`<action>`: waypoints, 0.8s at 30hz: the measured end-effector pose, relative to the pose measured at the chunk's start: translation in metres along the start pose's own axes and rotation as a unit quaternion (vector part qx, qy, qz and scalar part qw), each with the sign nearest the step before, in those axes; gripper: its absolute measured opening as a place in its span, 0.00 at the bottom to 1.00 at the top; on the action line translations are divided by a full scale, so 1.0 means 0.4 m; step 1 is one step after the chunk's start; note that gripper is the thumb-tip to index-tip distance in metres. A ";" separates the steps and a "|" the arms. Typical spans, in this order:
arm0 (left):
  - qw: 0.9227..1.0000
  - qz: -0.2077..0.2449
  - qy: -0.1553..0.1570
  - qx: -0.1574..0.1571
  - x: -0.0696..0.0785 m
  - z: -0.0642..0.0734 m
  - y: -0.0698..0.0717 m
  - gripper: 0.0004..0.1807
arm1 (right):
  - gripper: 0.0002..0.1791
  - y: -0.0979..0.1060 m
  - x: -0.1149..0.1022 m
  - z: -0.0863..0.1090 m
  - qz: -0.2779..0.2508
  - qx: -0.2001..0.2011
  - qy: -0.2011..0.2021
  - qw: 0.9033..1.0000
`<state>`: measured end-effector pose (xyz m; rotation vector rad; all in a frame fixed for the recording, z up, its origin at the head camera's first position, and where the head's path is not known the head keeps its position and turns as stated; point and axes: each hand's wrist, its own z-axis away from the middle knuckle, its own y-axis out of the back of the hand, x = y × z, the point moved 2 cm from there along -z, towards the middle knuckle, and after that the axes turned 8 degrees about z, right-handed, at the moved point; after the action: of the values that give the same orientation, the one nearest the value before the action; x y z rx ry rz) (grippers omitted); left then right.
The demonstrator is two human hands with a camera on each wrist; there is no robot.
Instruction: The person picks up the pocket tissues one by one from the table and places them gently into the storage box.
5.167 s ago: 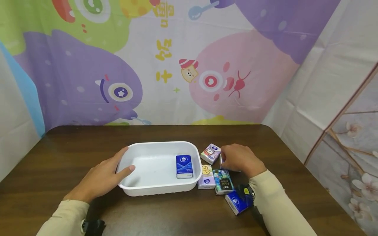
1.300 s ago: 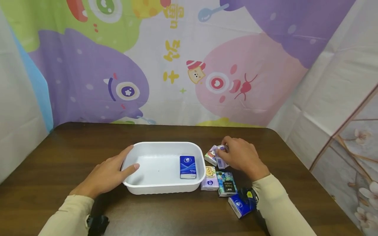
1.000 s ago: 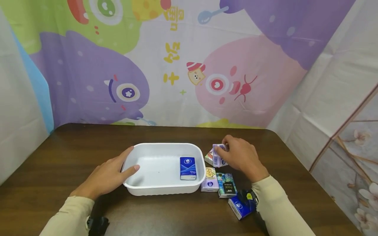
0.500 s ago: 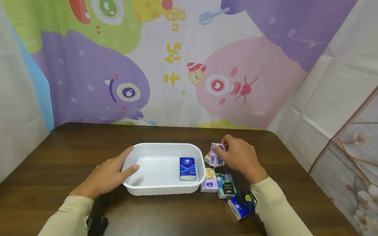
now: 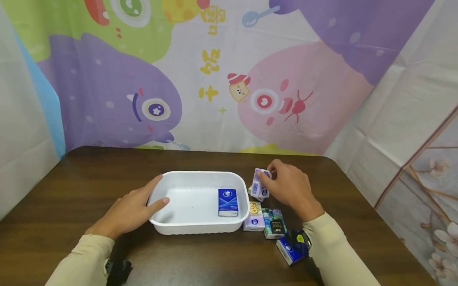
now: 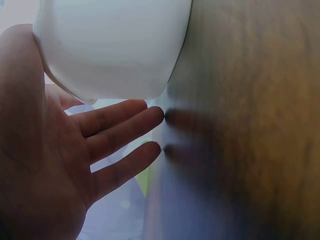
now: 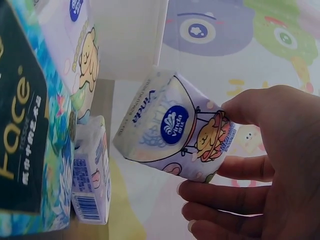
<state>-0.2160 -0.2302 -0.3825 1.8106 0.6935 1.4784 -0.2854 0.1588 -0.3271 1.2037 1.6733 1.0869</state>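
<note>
My right hand (image 5: 291, 188) pinches a small lilac tissue pack (image 7: 175, 127) between thumb and fingers. The pack has a cartoon balloon print, and in the right wrist view the lower fingers stay clear of it. It is held tilted over another tissue pack (image 5: 250, 191), which it mostly hides in the head view. My left hand (image 5: 129, 208) rests at the left end of a white plastic tray (image 5: 195, 229), thumb over the rim. In the left wrist view its other fingers (image 6: 125, 130) are straight and spread beside the tray's outer wall.
A dark blue tissue pack (image 5: 228, 202) lies inside the tray, on the right. Between tray and right arm lie a lilac pack (image 5: 254, 216), a teal-and-black pack (image 5: 274, 223) and another blue pack (image 5: 289, 251), partly behind the wrist camera. A printed curtain (image 5: 209, 131) hangs behind the table (image 5: 193, 262).
My right hand has picked up the lilac pack, turned it up on edge, and moved it slightly left over its neighbour. The left hand stays at the tray's end.
</note>
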 end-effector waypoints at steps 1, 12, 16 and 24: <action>1.000 0.000 0.000 0.000 0.001 -0.001 0.002 0.46 | 0.24 0.001 -0.001 -0.001 -0.002 0.004 0.000 1.000; 1.000 0.000 -0.010 0.006 0.003 0.000 0.009 0.46 | 0.24 0.007 -0.015 -0.004 -0.011 0.039 0.006 0.999; 1.000 -0.001 -0.009 0.006 0.003 0.000 0.005 0.47 | 0.24 0.007 -0.021 -0.003 -0.014 0.048 0.008 0.999; 1.000 0.000 -0.002 0.008 0.000 0.005 0.001 0.46 | 0.25 0.007 -0.040 0.012 -0.034 0.068 0.022 0.997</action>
<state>-0.2139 -0.2307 -0.3823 1.8240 0.7051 1.4729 -0.2764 0.1449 -0.3243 1.2060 1.8325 0.9770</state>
